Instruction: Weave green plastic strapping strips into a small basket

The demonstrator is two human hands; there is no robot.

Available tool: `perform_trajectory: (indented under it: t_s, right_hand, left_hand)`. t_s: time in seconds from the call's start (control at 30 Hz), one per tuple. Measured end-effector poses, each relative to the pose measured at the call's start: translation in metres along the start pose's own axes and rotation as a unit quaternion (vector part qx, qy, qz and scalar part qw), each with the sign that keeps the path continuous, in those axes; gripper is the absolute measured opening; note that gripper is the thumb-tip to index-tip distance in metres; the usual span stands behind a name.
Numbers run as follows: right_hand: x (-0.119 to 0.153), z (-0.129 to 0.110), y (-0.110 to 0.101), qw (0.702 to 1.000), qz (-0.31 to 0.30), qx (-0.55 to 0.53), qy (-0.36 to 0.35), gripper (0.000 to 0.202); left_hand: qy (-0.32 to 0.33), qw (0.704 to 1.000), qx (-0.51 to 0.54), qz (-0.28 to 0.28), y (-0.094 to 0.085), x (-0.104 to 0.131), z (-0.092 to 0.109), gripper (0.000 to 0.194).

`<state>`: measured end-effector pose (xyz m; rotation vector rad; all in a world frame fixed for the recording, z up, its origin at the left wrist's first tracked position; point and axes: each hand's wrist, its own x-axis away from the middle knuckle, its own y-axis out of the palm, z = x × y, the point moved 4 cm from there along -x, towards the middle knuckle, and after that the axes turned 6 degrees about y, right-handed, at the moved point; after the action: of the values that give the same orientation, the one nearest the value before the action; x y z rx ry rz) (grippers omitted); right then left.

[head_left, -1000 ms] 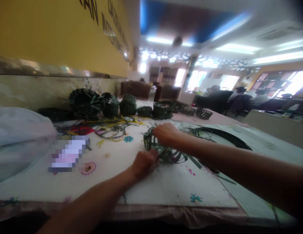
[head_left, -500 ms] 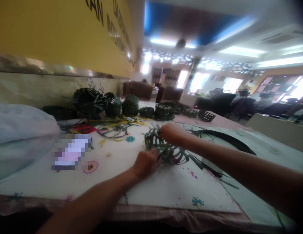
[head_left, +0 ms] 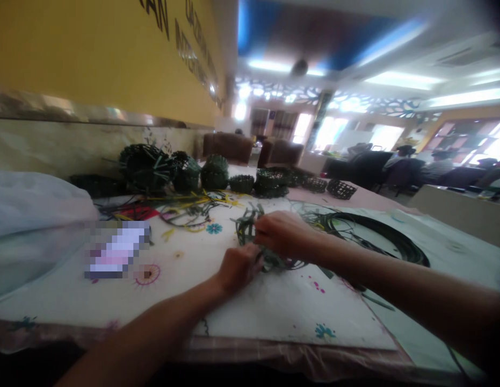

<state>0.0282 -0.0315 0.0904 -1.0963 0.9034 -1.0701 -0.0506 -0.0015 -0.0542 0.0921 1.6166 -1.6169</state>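
Observation:
A partly woven basket of dark green strips [head_left: 245,226] sits on the patterned tablecloth in front of me, with loose strip ends sticking up and out. My left hand [head_left: 240,266] is closed on its near left side, low down by the table. Just above, my right hand [head_left: 276,231] has its fingers pinched at the basket's strips near the rim, close to my left thumb. Both hands and the right forearm hide much of the weaving. A coil of dark green strip [head_left: 406,242] lies to the right, behind my right forearm.
Several finished-looking green baskets [head_left: 215,173] stand in a row at the back. Loose yellow and green strips [head_left: 193,207] lie before them. At left are a blurred-out phone-like object [head_left: 118,250] and a white plastic bag [head_left: 40,201]. People sit far off at right.
My right hand has come down and nearer to my left hand, still at the basket. The left hand has barely moved. More of the coil at right shows now.

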Motion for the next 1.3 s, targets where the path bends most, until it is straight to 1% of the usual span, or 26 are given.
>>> perform_trajectory:
  t_s: [0.13, 0.23, 0.37, 0.53, 0.63, 0.73, 0.83, 0.93, 1.0, 1.13, 1.3]
  right_hand:
    - [-0.002, -0.002, 0.002, 0.997, -0.062, 0.044, 0.008, 0.022]
    - [-0.003, -0.002, 0.005, 0.993, -0.099, 0.069, 0.002, 0.027]
    - [0.002, 0.002, 0.012, 0.988, -0.118, 0.095, -0.003, 0.019]
    - [0.008, 0.024, 0.02, 0.991, -0.128, 0.045, 0.005, 0.025]
    - [0.011, 0.034, 0.022, 0.993, -0.118, 0.011, 0.0, 0.033]
    - [0.014, 0.037, 0.022, 0.996, -0.086, -0.007, -0.023, 0.038]
    - [0.017, 0.032, 0.023, 0.997, -0.059, -0.002, -0.059, 0.033]
    - [0.017, 0.025, 0.024, 0.995, -0.05, 0.024, -0.086, 0.027]
    - [0.016, 0.022, 0.025, 0.994, -0.05, 0.036, -0.085, 0.026]
    - [0.014, 0.025, 0.03, 0.996, -0.059, 0.042, -0.047, 0.021]
    - [0.014, 0.027, 0.032, 0.997, -0.051, -0.021, -0.059, 0.037]
  left_hand:
    - [0.012, 1.0, -0.006, -0.002, 0.002, 0.002, 0.003, 0.018]
    - [0.001, 1.0, -0.006, 0.003, 0.005, 0.003, 0.001, 0.014]
    - [-0.01, 1.0, 0.005, 0.018, 0.004, 0.002, -0.001, 0.011]
    - [-0.037, 0.999, 0.025, 0.026, -0.002, -0.001, -0.003, 0.01]
    - [-0.051, 0.998, 0.034, 0.033, -0.007, -0.003, -0.003, 0.009]
    - [-0.064, 0.997, 0.038, 0.038, -0.01, -0.004, -0.004, 0.01]
    - [-0.068, 0.996, 0.037, 0.04, -0.011, -0.004, -0.003, 0.009]
    - [-0.061, 0.997, 0.034, 0.038, -0.01, -0.003, -0.002, 0.009]
    - [-0.055, 0.997, 0.031, 0.037, -0.009, -0.002, -0.001, 0.01]
    - [-0.056, 0.997, 0.03, 0.035, -0.008, -0.002, -0.002, 0.01]
    - [-0.059, 0.997, 0.038, 0.037, -0.01, -0.003, -0.004, 0.01]
